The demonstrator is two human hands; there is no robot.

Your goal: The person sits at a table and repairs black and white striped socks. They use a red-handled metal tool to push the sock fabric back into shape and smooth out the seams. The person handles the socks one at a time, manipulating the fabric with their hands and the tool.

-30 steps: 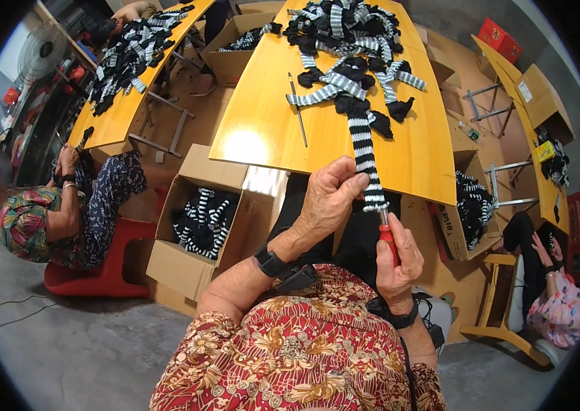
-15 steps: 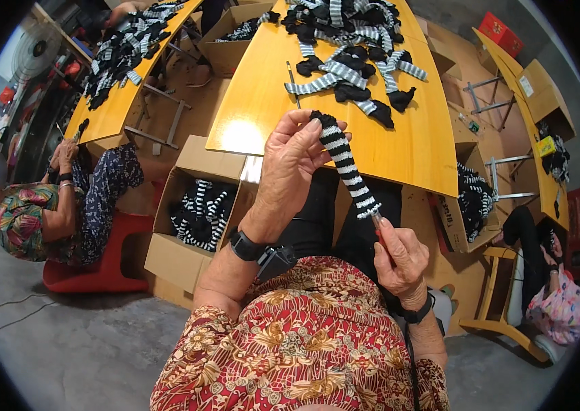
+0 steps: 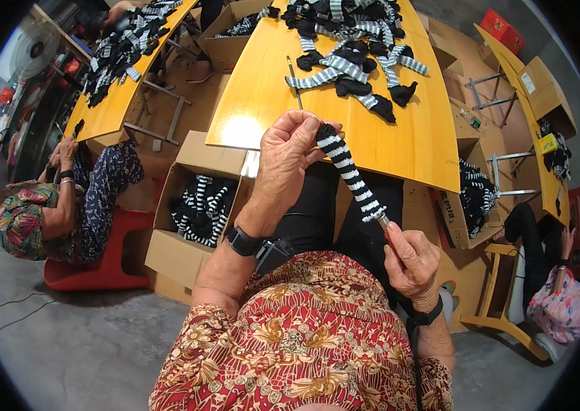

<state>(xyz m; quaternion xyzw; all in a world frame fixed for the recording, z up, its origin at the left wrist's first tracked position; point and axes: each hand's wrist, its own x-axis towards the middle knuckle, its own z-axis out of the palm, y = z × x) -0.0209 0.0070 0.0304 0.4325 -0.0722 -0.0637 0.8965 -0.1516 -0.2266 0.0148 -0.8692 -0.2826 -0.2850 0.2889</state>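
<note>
Sock (image 3: pixel 350 175) slants at the centre of the frame, black end up and left, striped cuff down and right, its upper part overlapping the near edge of the table (image 3: pixel 400 147) in view. Left hand (image 3: pixel 288 147): thumb and fingers together, pinching the black end. Right hand (image 3: pixel 413 264): fingers closed round the handle of a tool (image 3: pixel 384 224), metal shaft entering the cuff; depth inside cannot be told. Risks, as judged: a slack left pinch could let the knit slide down the shaft and bunch; too hard a push from the right could make the hidden tip snag yarn or poke through near the left fingertips; spreading the hands could overstretch the cuff or draw the shaft out; a loose right grip could let the tool twist, skewing the stripes
</note>
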